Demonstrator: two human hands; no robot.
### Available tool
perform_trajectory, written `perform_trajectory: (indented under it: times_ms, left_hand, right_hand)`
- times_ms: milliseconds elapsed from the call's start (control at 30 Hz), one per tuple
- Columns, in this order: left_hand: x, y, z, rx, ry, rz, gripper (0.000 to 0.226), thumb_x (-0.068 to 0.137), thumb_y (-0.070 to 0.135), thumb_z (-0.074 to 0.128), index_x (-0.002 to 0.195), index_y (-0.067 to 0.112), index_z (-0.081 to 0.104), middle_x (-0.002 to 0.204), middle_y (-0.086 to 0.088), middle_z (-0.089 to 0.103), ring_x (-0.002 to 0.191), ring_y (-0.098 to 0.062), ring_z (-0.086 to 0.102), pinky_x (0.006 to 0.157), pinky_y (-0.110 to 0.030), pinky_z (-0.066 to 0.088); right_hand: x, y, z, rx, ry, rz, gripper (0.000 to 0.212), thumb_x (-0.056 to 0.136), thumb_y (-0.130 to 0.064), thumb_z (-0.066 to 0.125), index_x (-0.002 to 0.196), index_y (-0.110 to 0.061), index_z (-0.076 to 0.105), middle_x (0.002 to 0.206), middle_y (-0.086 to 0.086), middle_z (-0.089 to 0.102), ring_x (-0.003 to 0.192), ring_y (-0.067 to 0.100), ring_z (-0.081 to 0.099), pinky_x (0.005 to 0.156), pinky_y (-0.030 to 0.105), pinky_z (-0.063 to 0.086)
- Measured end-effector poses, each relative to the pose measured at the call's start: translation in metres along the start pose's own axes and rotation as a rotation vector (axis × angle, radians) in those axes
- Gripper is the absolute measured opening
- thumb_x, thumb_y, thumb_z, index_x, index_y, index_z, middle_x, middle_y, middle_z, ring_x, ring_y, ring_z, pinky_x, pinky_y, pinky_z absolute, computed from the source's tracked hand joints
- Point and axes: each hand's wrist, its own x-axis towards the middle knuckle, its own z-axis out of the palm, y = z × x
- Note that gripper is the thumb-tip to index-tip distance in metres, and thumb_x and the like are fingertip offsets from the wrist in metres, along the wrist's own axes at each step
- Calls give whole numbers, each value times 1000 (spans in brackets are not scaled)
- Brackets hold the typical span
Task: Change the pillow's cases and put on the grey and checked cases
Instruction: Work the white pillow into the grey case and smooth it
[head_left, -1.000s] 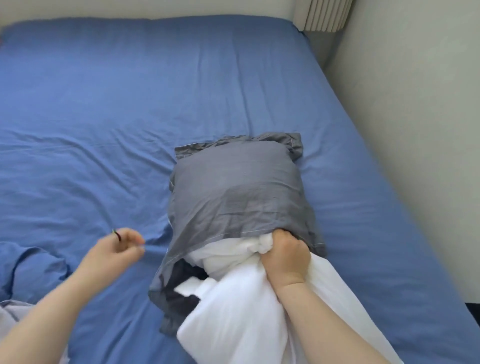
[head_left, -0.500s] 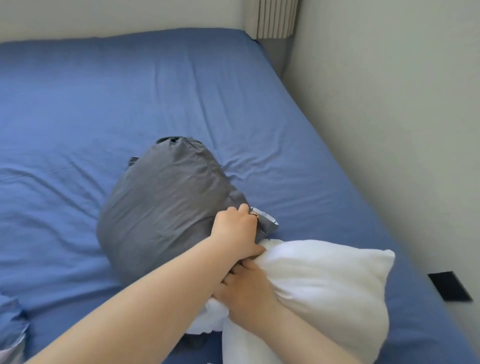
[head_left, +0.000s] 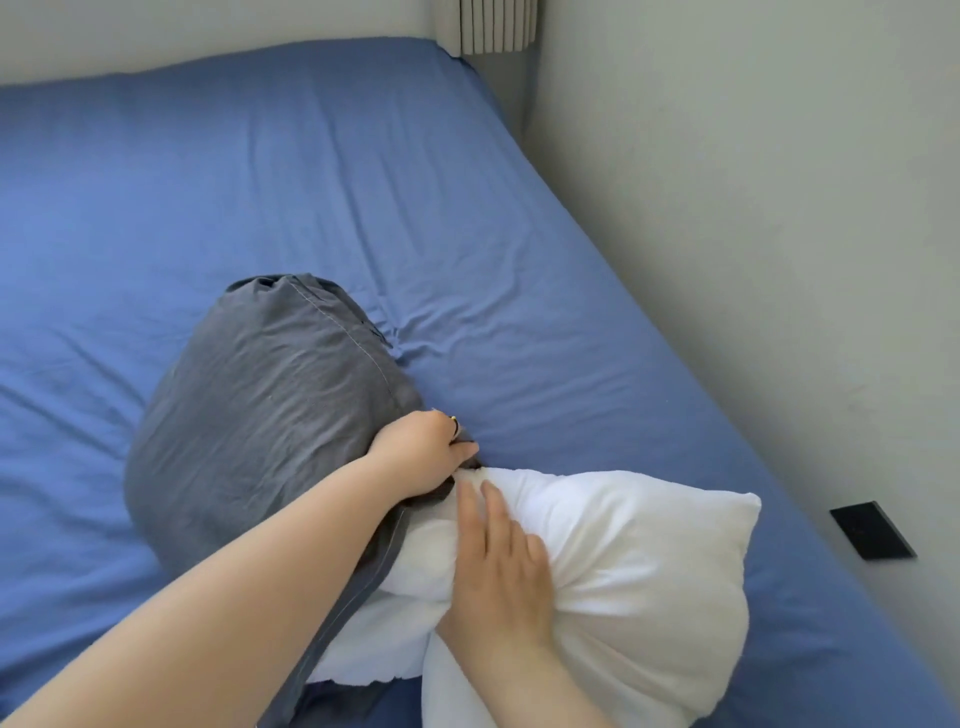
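Observation:
A white pillow (head_left: 634, 566) lies on the blue bed, its far half inside a grey case (head_left: 260, 415) and its near half bare. My left hand (head_left: 423, 452) reaches across and grips the case's open edge at the pillow's upper side. My right hand (head_left: 501, 566) lies flat on the bare pillow, fingers stretched out toward the case's opening. The checked case is not in view.
The blue sheet (head_left: 260, 182) covers the whole bed. A pale wall (head_left: 753, 208) runs close along the bed's right side, with a black wall plate (head_left: 872, 530) low on it. A ribbed radiator (head_left: 493, 26) stands at the far corner.
My left hand crossed over from the left and took hold of the case's edge. My right hand let go of its bunched grip and opened flat on the pillow. The pillow swung to the right.

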Motion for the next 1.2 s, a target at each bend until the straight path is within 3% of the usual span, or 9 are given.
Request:
perform_trajectory:
  times_ms: [133, 267, 533, 733, 833, 933, 1000, 1100, 1200]
  left_hand:
    - [-17, -6, -9, -153, -31, -45, 47, 92, 27, 48, 51, 14, 30, 55, 3, 37, 61, -15, 41, 53, -22, 30]
    - [-39, -8, -25, -397, 19, -85, 47, 90, 22, 53, 47, 13, 36, 38, 5, 41, 34, -5, 41, 39, -10, 33]
    - [-41, 27, -60, -854, 200, -18, 48, 90, 14, 53, 43, 12, 42, 23, 6, 42, 23, -2, 36, 34, -9, 33]
    - [-22, 43, -71, -1074, 261, -38, 46, 90, 16, 53, 45, 14, 44, 27, 6, 42, 33, -14, 42, 42, -17, 37]
    - [-21, 35, -57, -836, 69, -116, 40, 92, 14, 50, 52, 11, 46, 43, 0, 51, 37, -8, 52, 41, -17, 45]
    - [-36, 9, -34, -383, -80, -123, 29, 92, 20, 46, 81, -1, 62, 83, -18, 67, 87, -28, 62, 82, -27, 44]
    - [-54, -14, -23, -331, -73, -91, 27, 91, 20, 49, 107, 4, 63, 111, -12, 67, 107, -25, 58, 87, -19, 37]
    - [-98, -44, -19, -245, 264, 10, 35, 83, 21, 63, 118, 17, 60, 118, -1, 63, 113, -21, 56, 93, -17, 34]
    - [-147, -80, 1, -187, 532, -168, 77, 55, 52, 63, 123, 16, 55, 133, -11, 51, 122, -33, 47, 105, -50, 32]
  right_hand:
    - [13, 2, -4, 28, -197, -37, 65, 78, -14, 56, 138, -15, 30, 137, 4, 43, 115, 25, 49, 93, 33, 34]
    - [13, -9, -23, 60, -178, -219, 24, 84, -12, 45, 103, -14, 59, 115, 7, 63, 105, 31, 56, 79, 32, 34]
    - [-15, -65, -31, 333, -259, -545, 15, 79, -1, 53, 83, 9, 64, 96, 29, 65, 93, 42, 58, 80, 34, 37]
    - [3, -65, -16, 212, -382, -566, 23, 88, -9, 48, 99, 9, 59, 109, 28, 60, 107, 40, 51, 93, 32, 28]
    - [12, -38, 0, 95, -396, -461, 28, 91, -10, 43, 112, 3, 55, 122, 22, 56, 115, 36, 48, 100, 36, 31]
    - [20, -20, 11, 95, -262, -333, 25, 85, -9, 44, 104, -4, 59, 115, 16, 62, 108, 34, 54, 80, 31, 32]
    - [28, -18, 14, 117, -175, -289, 25, 81, -9, 44, 102, -9, 58, 112, 12, 63, 106, 33, 54, 74, 31, 28]
    - [34, -19, 15, 168, -106, -228, 23, 77, -14, 48, 99, -19, 50, 112, 4, 56, 108, 29, 46, 78, 28, 25]
    - [35, -17, 21, 117, -144, -236, 56, 72, -27, 58, 123, -16, 38, 127, 1, 42, 123, 21, 31, 111, 32, 13]
